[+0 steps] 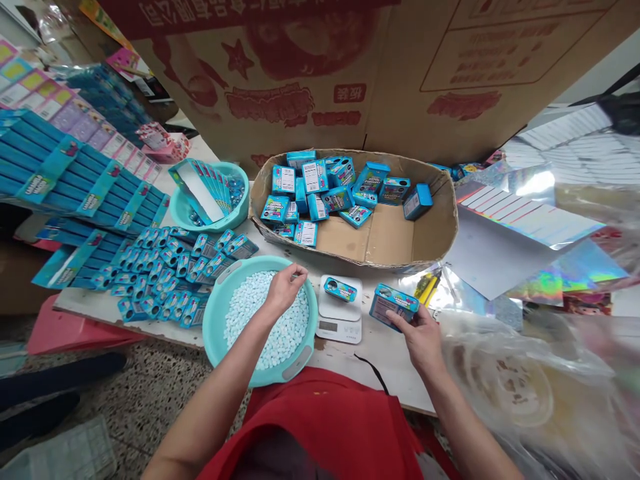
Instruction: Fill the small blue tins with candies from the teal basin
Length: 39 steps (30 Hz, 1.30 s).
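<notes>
Table's front edge runs just below the turquoise tub [214,303], with the tub's near rim reaching it beside the red garment [330,413]. A strip of white tabletop [345,360] shows below the scale [353,332] and on to the right. Behind, the cardboard tray [390,243] closes off the reach, its far wall backed by a large printed carton [395,120]; crinkled clear plastic [505,387] crowds the right side, packed small blue cartons [167,273] the left

Tub: smooth plastic, round, grey grips on the rim, filled with small pale pellets [265,320]. Scale: flat, white, rounded corners, dark display. Tray: brown board, rough cut edge, rounded ends, printed blue packs [315,177] heaped mostly left of centre

Right hand [423,337] grips a glossy blue box [393,308] by its right end, thumb on the near face, fingers around the far side; box is just right of the scale, whether lifted or resting on the table I can't tell. Another box [340,289] sits on the scale, between both hands. Left hand [287,287] is over the tub's far right part, fingers curled in toward the thumb; can't tell how far closed, or whether any pellets are in it
</notes>
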Available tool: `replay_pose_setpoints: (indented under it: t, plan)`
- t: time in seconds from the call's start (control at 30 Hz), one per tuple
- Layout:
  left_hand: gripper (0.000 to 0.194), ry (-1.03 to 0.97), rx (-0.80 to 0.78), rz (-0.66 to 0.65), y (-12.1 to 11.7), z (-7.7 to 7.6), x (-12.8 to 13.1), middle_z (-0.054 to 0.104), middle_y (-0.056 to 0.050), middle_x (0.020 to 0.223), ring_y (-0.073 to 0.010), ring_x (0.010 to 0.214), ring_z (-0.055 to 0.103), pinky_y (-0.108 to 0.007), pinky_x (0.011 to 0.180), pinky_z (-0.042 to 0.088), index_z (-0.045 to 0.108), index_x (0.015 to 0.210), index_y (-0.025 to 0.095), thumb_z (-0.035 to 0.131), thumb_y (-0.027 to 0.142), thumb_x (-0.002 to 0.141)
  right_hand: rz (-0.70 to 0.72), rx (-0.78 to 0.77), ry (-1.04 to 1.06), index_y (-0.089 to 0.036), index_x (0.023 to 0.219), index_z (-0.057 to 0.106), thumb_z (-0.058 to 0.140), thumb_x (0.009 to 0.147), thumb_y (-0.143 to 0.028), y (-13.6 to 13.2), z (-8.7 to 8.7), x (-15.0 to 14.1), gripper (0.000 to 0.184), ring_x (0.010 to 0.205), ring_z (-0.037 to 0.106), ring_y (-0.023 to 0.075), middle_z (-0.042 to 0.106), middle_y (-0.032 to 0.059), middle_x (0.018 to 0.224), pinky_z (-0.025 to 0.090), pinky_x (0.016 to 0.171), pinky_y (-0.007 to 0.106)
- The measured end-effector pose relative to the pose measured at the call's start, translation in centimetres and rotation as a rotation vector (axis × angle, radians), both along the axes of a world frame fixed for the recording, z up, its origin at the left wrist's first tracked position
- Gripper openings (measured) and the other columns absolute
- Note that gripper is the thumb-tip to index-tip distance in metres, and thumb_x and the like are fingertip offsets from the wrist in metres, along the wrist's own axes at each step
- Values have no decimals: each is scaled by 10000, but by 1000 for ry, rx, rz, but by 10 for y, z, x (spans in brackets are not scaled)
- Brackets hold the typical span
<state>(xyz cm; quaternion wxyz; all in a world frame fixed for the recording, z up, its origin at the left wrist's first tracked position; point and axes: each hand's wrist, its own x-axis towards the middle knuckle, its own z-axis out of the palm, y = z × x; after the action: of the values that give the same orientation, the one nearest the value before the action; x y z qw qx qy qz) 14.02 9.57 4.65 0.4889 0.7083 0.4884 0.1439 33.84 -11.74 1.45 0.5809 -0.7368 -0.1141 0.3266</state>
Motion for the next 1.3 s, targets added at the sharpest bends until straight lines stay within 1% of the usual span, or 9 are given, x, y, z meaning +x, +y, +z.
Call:
replay_pose_setpoints:
  t: [0.27,0.4,0.57,0.67,0.77,0.83,0.97,1.1,1.3]
  plan:
    - [156,145,162,-272,-23,-2,18,663,-17,896,-178,818,585,-273,764,412,633,864,210,485,227,818,8,-23,-40,-184,909,639,808,551,-426,-1,0,-1,464,807,640,232,705,40,880,520,785,404]
    - [184,339,277,-368,-30,5,24,633,-25,1004,-177,894,582,-264,758,408,615,953,232,453,224,865,3,-50,-54,-196,867,646,806,535,-434,-1,6,-1,438,821,643,244,711,37,872,524,779,400]
    - [236,716,371,-212,-26,-1,-1,606,-85,1000,-219,955,560,-303,750,398,589,973,200,362,230,917,9,-56,-63,-202,866,646,800,541,-437,1,7,-2,430,826,644,248,711,36,875,523,777,400]
    - [195,824,239,-319,-33,-23,-29,586,-108,1039,-238,988,550,-311,760,400,587,1005,176,458,240,874,17,-44,-53,-202,869,641,800,544,-445,1,1,-1,436,809,641,242,709,35,869,521,780,407]
    - [147,738,127,-461,-45,-44,-53,584,-88,1021,-223,978,551,-295,770,398,606,936,186,512,210,824,19,-35,-40,-199,862,636,804,538,-452,1,-6,-2,443,780,637,232,705,32,840,521,771,405]
    - [108,605,79,-416,-48,-51,-64,599,-65,925,-204,917,561,-287,764,396,608,833,189,506,173,799,14,-32,-37,-199,852,635,807,537,-451,1,-9,-2,439,772,636,229,704,33,832,522,765,400]
    - [108,213,-292,-36,-37,-47,-79,561,-5,666,-156,663,551,-240,564,368,568,732,184,604,284,712,8,-21,-43,-200,849,638,806,542,-453,1,-10,-1,432,772,637,230,705,36,841,523,763,402]
    - [366,-127,-670,246,-26,-39,-86,603,-11,745,-107,560,530,-196,428,253,554,856,178,658,462,650,-3,-13,-29,-199,860,635,811,540,-444,-1,-11,1,439,787,635,229,702,34,853,514,778,404]
    - [326,-20,-596,130,-20,-26,-52,532,18,601,-79,462,444,-199,409,237,530,717,161,642,460,649,0,-16,-20,-196,859,631,810,544,-447,-1,-15,1,441,785,632,227,699,36,851,517,766,394]
